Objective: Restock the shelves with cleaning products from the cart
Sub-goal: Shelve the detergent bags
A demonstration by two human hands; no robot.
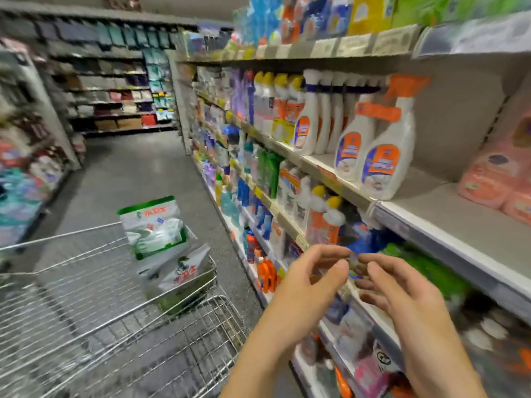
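A shop aisle runs ahead, with shelves (431, 216) of spray bottles (382, 156) on the right. The wire cart (86, 311) at lower left holds green-and-white bags (155, 228). In front of the shelves, the left hand (313, 274) and right hand (402, 288) meet, their curled fingertips pinching a small blurred item (355, 262).
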